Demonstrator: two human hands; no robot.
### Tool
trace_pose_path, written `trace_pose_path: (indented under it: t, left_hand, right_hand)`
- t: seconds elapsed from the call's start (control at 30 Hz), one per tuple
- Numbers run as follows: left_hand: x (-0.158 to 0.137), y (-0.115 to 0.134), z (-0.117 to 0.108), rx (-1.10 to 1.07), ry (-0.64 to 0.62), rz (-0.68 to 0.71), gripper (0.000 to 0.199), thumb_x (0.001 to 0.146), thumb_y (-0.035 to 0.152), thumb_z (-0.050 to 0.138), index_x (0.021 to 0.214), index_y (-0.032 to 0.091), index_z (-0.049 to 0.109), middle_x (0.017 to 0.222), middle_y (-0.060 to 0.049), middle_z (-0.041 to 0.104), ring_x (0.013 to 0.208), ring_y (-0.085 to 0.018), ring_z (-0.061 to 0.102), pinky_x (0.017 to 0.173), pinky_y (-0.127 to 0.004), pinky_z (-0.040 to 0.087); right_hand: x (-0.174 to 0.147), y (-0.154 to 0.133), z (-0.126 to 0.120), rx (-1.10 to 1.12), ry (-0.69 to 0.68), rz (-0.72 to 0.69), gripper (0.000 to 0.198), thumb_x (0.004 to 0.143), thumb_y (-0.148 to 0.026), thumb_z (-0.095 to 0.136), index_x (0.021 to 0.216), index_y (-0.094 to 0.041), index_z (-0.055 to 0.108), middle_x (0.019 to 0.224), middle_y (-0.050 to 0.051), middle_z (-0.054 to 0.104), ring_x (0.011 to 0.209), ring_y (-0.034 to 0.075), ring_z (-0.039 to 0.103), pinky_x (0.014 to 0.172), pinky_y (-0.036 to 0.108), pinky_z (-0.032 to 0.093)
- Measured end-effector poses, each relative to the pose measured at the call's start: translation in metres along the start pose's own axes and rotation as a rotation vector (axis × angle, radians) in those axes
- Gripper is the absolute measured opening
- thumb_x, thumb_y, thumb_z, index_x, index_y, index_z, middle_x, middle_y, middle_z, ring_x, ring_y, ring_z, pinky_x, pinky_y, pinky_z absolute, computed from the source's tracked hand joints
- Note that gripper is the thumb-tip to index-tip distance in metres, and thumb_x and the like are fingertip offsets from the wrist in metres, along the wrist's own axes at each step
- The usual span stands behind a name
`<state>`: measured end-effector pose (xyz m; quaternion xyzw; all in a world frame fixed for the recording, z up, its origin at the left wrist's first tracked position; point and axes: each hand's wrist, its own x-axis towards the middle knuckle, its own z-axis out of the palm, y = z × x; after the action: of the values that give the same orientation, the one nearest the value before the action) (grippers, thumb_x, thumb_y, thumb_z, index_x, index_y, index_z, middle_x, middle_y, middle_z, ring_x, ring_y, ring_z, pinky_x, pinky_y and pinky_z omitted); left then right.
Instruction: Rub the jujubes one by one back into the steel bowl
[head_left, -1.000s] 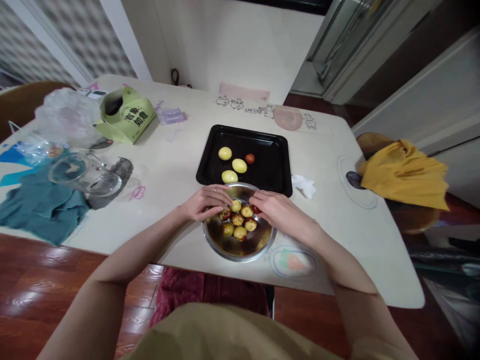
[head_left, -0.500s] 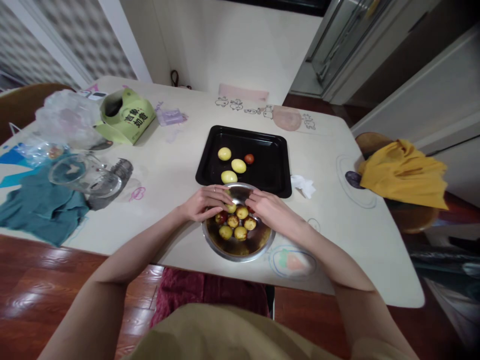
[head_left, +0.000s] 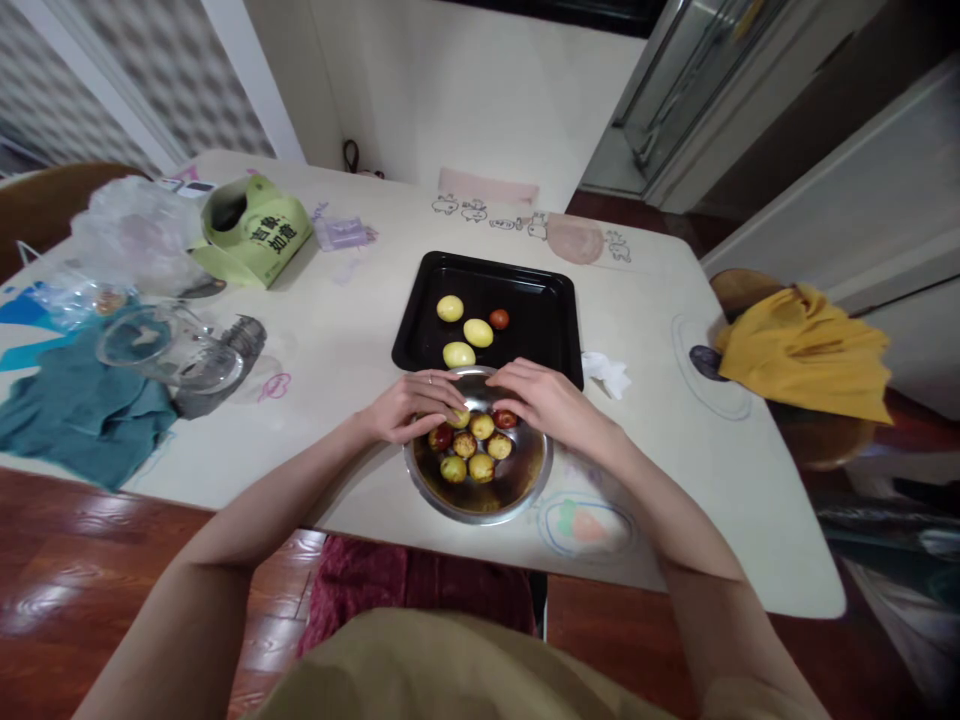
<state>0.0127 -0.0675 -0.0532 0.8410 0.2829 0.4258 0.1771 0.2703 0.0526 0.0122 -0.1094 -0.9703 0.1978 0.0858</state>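
A steel bowl [head_left: 525, 475] at the table's near side holds several small round fruits, yellow ones with brown patches [head_left: 481, 468] and dark red ones [head_left: 505, 419]. My left hand [head_left: 417, 405] reaches over the bowl's left rim, its fingers and thumb closed around a yellow fruit [head_left: 460, 419], partly hidden. Over the right rim is my right hand [head_left: 546, 398], fingers curved and thumb apart, just above a dark red fruit; nothing shows in its grasp. Behind the bowl lies a black tray [head_left: 536, 340] with three smooth yellow fruits [head_left: 478, 333] and one small red fruit [head_left: 499, 319].
A crumpled white tissue [head_left: 606, 374] lies beside the tray. To the left are a clear glass pitcher [head_left: 199, 365] on its side, a teal cloth [head_left: 71, 410], a green box [head_left: 266, 235] and a plastic bag [head_left: 135, 235]. A yellow cloth [head_left: 810, 350] drapes over a chair at right.
My right hand has lifted slightly up and away from the bowl's right side, uncovering the dark red fruit there. My left hand stays on the yellow fruit.
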Motion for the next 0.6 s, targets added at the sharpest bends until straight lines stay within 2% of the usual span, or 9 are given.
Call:
trace_pose_path:
  t: [0.13, 0.27, 0.47, 0.6]
  left_hand:
    - [0.0, -0.001, 0.001, -0.012, 0.016, -0.004, 0.033, 0.109, 0.031, 0.05, 0.114, 0.019, 0.081, 0.112, -0.014, 0.084, 0.112, -0.026, 0.08, 0.119, -0.05, 0.053]
    - [-0.001, -0.003, 0.002, -0.012, 0.023, 0.0, 0.033, 0.109, 0.03, 0.05, 0.114, 0.02, 0.081, 0.112, -0.013, 0.084, 0.111, -0.026, 0.08, 0.117, -0.051, 0.054]
    - [-0.001, -0.002, 0.002, -0.009, 0.024, 0.011, 0.033, 0.109, 0.029, 0.049, 0.112, 0.017, 0.08, 0.112, -0.015, 0.084, 0.11, -0.027, 0.08, 0.116, -0.052, 0.055]
    - [-0.001, -0.002, 0.002, -0.001, 0.02, 0.007, 0.033, 0.109, 0.028, 0.049, 0.113, 0.017, 0.08, 0.111, -0.015, 0.084, 0.11, -0.027, 0.08, 0.116, -0.052, 0.055]
  right_hand:
    - [0.011, 0.018, -0.002, 0.01, 0.174, 0.05, 0.026, 0.108, -0.031, 0.054, 0.126, -0.024, 0.072, 0.124, 0.012, 0.073, 0.119, 0.031, 0.066, 0.106, 0.051, 0.058]
    - [0.027, 0.049, 0.006, -0.017, 0.253, 0.082, 0.037, 0.107, -0.027, 0.051, 0.141, -0.026, 0.064, 0.143, 0.012, 0.066, 0.134, 0.032, 0.061, 0.117, 0.056, 0.052]
    - [0.052, 0.102, 0.022, -0.04, 0.276, 0.182, 0.053, 0.105, -0.026, 0.05, 0.157, -0.021, 0.052, 0.158, 0.015, 0.057, 0.145, 0.033, 0.054, 0.125, 0.058, 0.046]
    - [0.061, 0.117, 0.03, -0.035, 0.271, 0.231, 0.053, 0.105, -0.025, 0.047, 0.158, -0.02, 0.052, 0.155, 0.017, 0.06, 0.143, 0.033, 0.056, 0.123, 0.061, 0.046]
